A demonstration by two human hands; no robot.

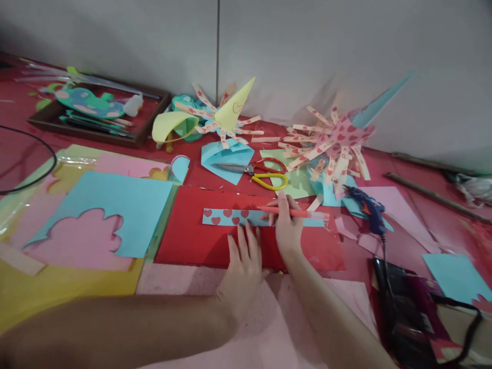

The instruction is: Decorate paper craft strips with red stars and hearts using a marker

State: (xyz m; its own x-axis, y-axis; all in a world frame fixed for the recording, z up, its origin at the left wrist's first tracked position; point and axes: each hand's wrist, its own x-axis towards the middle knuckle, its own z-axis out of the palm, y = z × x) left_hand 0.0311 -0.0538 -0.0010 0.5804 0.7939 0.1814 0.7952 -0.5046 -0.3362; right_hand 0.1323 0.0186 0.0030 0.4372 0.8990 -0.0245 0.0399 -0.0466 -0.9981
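A light blue paper strip point(262, 216) lies across a red sheet point(192, 241), with several red hearts drawn on its left part. My left hand point(244, 261) rests flat with fingers spread, its fingertips at the lower edge of the strip near the hearts. In my right hand point(289, 228) is a red marker pen point(313, 214), gripped between thumb and fingers. The pen's tip points left, close above the strip just right of the last heart. Whether the tip touches the paper I cannot tell.
Behind the red sheet lie scissors point(261, 171) with red and yellow handles. Two paper cones with fringes, one yellow point(232, 110) and one blue point(378, 102), stand by the wall. A glue gun point(367, 205) sits right; a wooden tray point(126, 138) and cut paper point(149, 205) are left.
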